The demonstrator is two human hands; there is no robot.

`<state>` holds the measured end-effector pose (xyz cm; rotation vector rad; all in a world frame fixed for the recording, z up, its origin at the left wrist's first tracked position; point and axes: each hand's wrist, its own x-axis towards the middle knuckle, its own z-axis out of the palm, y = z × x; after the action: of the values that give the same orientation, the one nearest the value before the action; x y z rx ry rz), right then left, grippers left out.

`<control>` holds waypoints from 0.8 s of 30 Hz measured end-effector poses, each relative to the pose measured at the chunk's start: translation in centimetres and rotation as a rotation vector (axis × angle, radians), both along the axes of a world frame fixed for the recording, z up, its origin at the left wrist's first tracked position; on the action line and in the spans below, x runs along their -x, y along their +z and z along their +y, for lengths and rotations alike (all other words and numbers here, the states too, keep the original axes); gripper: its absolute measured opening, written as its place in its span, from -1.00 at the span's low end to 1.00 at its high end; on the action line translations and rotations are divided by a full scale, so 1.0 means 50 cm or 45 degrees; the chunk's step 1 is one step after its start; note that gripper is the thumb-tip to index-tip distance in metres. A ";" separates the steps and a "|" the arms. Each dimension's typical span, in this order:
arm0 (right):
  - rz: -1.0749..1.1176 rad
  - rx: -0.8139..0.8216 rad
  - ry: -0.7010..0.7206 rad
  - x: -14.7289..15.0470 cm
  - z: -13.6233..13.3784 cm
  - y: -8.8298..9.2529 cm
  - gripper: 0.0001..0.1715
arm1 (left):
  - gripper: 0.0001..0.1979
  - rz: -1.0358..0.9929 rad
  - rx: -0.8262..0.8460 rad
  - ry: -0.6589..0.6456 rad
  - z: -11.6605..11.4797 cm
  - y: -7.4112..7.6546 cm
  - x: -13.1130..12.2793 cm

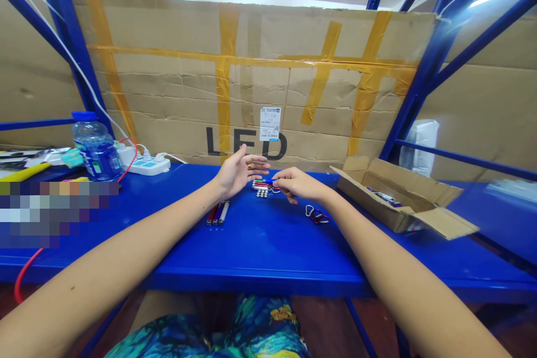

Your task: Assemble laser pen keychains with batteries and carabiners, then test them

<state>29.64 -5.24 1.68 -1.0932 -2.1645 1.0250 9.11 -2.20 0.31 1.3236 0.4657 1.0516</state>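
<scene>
My left hand (243, 172) is open over the table, palm turned inward and fingers stretched out to the right. Opposite it, my right hand (296, 183) is closed in a pinch at the end of a slim blue tube (271, 180). Below the tube lie more slim coloured tubes (260, 185), with a metal ring by the right fingers. Just in front of them sits a cluster of small silver button-like discs (262, 193). Three small metal cylinders (217, 213), red, dark blue or purple, and silver, lie side by side nearer me. Several carabiner clips (317, 215) lie under my right wrist.
An open cardboard box (394, 196) with some small items stands at the right. At the left are a plastic bottle (95, 148), a white power strip (149, 165) and a red cable (23, 277). A large cardboard sheet (176, 95) closes off the back of the blue table (251, 257).
</scene>
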 end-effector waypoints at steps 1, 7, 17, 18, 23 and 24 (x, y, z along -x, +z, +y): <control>-0.003 -0.003 0.003 0.000 0.000 0.000 -0.71 | -0.34 0.004 -0.004 -0.002 0.000 0.000 0.000; -0.027 -0.035 0.007 -0.002 0.000 -0.001 -0.74 | -0.34 0.020 -0.032 0.004 -0.001 -0.002 -0.001; -0.042 -0.044 0.007 -0.002 0.002 -0.002 -0.74 | -0.36 0.028 -0.007 0.000 -0.003 0.000 -0.002; -0.039 -0.037 0.008 -0.001 0.000 -0.001 -0.74 | -0.36 0.028 -0.006 -0.001 -0.003 0.000 -0.001; -0.017 -0.010 -0.007 0.003 -0.008 0.007 -0.75 | -0.37 0.022 -0.022 -0.010 -0.002 -0.002 -0.001; -0.016 -0.010 -0.010 0.003 -0.008 0.008 -0.75 | -0.37 0.025 -0.025 -0.011 -0.001 -0.003 -0.001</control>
<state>29.50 -5.64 2.06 -1.1062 -2.1707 1.0077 9.17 -2.27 0.17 1.3532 0.4650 1.0391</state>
